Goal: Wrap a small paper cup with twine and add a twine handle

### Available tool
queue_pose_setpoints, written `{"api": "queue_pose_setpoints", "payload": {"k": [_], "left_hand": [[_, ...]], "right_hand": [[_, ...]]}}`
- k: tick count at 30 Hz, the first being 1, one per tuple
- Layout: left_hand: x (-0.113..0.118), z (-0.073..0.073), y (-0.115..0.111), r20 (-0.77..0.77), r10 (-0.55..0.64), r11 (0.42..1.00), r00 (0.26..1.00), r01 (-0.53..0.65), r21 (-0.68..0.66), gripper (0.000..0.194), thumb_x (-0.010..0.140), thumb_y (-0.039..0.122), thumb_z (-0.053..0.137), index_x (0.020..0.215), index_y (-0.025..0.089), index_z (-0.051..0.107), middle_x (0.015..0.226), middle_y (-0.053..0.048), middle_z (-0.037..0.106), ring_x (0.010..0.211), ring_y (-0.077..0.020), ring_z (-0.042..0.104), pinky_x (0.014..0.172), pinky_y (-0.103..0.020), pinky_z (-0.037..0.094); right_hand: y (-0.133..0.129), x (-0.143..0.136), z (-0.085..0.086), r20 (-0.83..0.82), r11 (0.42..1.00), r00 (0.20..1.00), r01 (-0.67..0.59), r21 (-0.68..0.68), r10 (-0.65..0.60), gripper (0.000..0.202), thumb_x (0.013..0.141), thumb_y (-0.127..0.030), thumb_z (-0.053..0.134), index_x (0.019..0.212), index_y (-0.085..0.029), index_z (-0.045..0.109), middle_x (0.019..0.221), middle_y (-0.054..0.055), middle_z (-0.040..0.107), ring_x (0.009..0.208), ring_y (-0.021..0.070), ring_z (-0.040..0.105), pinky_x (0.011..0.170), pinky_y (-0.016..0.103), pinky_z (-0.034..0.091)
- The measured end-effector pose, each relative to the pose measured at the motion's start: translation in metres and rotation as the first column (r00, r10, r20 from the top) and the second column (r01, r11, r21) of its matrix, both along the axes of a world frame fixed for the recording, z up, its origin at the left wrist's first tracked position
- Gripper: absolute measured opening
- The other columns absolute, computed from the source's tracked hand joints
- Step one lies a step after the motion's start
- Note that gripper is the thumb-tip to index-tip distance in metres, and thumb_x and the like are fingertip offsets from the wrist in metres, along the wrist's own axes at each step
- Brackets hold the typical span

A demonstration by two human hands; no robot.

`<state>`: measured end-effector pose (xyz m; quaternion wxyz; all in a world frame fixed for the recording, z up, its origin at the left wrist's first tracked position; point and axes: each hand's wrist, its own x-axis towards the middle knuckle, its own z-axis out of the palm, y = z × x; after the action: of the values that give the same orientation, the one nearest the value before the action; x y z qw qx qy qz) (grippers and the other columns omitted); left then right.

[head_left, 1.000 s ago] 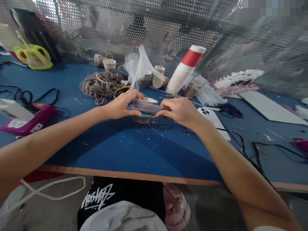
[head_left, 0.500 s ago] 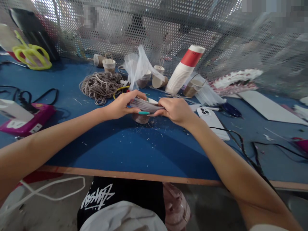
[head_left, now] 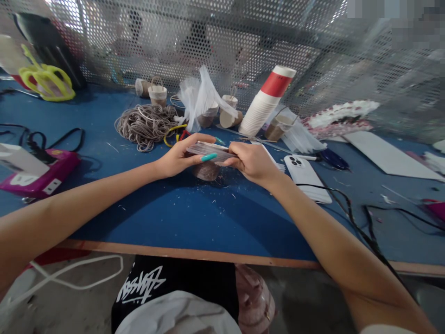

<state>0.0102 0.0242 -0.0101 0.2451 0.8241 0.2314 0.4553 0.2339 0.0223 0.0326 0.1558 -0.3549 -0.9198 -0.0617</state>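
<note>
Pinching opposite ends of the translucent strip bundle point(head_left: 225, 156), my left hand point(head_left: 176, 157) and right hand point(head_left: 255, 160) hold its long axis crosswise over the cord-wrapped cup point(head_left: 206, 172)

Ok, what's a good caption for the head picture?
Left hand and right hand hold pale strips near a brown cup, blue table below.

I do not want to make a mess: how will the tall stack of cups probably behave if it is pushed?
The stack of cups would probably tip easily: it is tall and narrow. It is likely light for its size, since the cups look like paper. The closely nested rims suggest it might flex along its length.
</note>
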Motion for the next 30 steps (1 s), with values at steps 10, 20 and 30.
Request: {"api": "queue_pose_setpoints", "payload": {"k": [10, 20, 30], "left_hand": [[0.002, -0.003, -0.003, 0.115, -0.124, 0.981, 0.986, 0.139, -0.139, 0.050, 0.091, 0.051, 0.037, 0.121, 0.017, 0.056, 0.122, -0.012, 0.059, 0.112, -0.0234, 0.055, 0.097, -0.039, 0.043], [0.007, -0.006, -0.004, 0.100, -0.043, 0.994, 0.994, 0.053, -0.098, 0.042, 0.094, 0.041, 0.036, 0.120, 0.015, 0.056, 0.119, -0.011, 0.060, 0.105, -0.0195, 0.057, 0.093, -0.034, 0.044], [0.011, -0.004, -0.008, 0.131, -0.072, 0.986, 0.989, 0.090, -0.137, 0.036, 0.094, 0.036, 0.040, 0.117, 0.017, 0.059, 0.116, -0.010, 0.061, 0.106, -0.0186, 0.056, 0.093, -0.032, 0.044]], "right_hand": [[0.000, 0.001, 0.003, 0.168, 0.983, 0.986, -0.021, 0.185, -0.010, 0.073, 0.082, -0.074, 0.011, 0.080, -0.015, 0.054, 0.066, 0.007, 0.057, 0.060, 0.0173, 0.051, 0.051, 0.027, 0.024], [0.004, 0.006, 0.004, 0.137, 0.988, 0.991, -0.021, 0.154, -0.001, 0.072, 0.081, -0.074, 0.009, 0.077, -0.016, 0.052, 0.067, 0.007, 0.057, 0.060, 0.0170, 0.052, 0.050, 0.026, 0.026], [0.001, 0.003, 0.005, 0.116, 0.995, 0.989, 0.089, 0.040, -0.093, 0.071, 0.081, -0.075, 0.013, 0.090, -0.015, 0.050, 0.072, 0.008, 0.060, 0.060, 0.0195, 0.054, 0.051, 0.027, 0.026]]}}
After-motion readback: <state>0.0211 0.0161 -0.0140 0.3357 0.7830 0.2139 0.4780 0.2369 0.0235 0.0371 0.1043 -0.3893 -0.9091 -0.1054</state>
